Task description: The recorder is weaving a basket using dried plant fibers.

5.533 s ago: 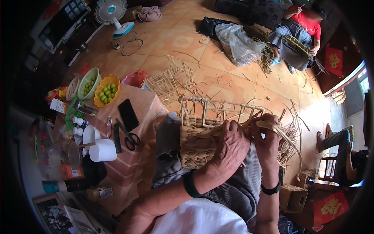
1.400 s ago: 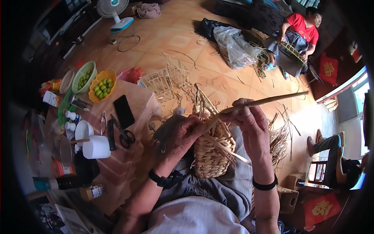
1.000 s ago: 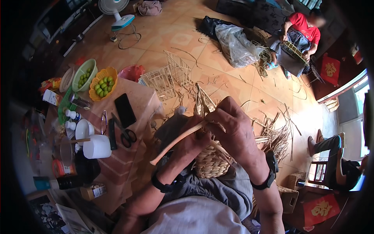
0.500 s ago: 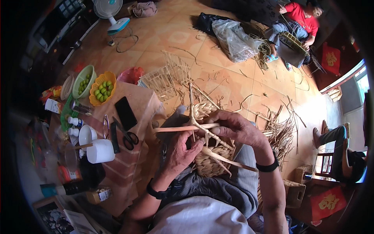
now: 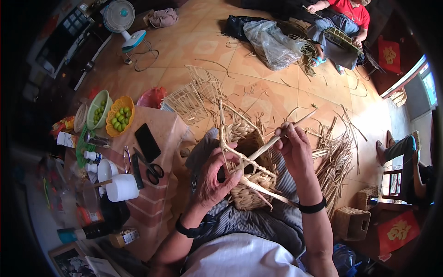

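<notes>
A half-woven basket (image 5: 247,198) of thick tan dried plant strands rests on my lap, tilted so its dark inside shows. A pale twisted rim strip (image 5: 249,162) forms a corner across its top. My left hand (image 5: 216,179) is closed on the basket's left edge, thumb and fingers pinching at the rim. My right hand (image 5: 296,148), above the basket's right side, pinches a flat tan strand (image 5: 265,147). This strand runs from the rim by my left fingers up past my right fingertips. Another loose strand end (image 5: 265,189) sticks out to the lower right.
On my left, a cloth-covered table (image 5: 159,203) bears scissors (image 5: 151,170), a phone (image 5: 148,142), a white cup (image 5: 122,188) and green fruit in bowls. Dried strands (image 5: 336,173) lie heaped on the floor at right. A wire frame (image 5: 187,104) stands ahead; a person in red (image 5: 348,18) sits beyond.
My right hand has moved right, away from the rim, drawing the strand out to the upper right. The strand end that pointed left across the basket is gone from there. My left hand stays at the rim.
</notes>
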`<state>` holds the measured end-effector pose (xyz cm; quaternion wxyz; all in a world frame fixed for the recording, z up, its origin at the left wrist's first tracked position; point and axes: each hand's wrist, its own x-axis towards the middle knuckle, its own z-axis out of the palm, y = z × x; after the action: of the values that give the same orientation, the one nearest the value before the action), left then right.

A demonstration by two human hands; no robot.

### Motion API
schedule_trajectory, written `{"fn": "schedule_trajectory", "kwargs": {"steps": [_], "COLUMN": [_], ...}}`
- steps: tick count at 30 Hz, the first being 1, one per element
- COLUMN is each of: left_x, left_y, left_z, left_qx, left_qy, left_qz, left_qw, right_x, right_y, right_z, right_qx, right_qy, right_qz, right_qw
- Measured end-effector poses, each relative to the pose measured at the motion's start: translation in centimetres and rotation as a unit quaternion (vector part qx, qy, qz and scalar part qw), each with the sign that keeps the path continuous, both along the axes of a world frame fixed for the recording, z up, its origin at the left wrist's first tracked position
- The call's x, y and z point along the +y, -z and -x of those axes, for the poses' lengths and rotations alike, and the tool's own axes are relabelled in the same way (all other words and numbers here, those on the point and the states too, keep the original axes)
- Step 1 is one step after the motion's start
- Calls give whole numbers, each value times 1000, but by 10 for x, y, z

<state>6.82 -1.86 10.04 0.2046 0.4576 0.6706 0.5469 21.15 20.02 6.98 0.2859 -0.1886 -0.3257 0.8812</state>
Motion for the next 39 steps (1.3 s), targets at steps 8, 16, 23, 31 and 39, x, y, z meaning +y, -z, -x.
{"fn": "schedule_trajectory", "kwargs": {"steps": [8,16,23,31,39], "left_x": [3,-2,-5,1,9], "left_y": [0,4,16,13,8], "left_z": [-11,-4,0,-7,-9], "left_qx": [-11,30,7,-45,-14], "left_qy": [-26,-15,-24,-47,-75], "left_qz": [35,30,-22,-53,-33], "left_qw": [999,999,999,996,997], "right_x": [-44,-51,-55,-75,-94], "right_y": [-76,-85,-79,-73,-76], "right_z": [15,10,11,0,-2], "right_qx": [-189,-251,-243,-226,-300], "right_qy": [-88,-105,-213,-83,29], "right_qz": [-432,-521,-444,-551,-717], "right_qw": [878,809,836,799,629]}}
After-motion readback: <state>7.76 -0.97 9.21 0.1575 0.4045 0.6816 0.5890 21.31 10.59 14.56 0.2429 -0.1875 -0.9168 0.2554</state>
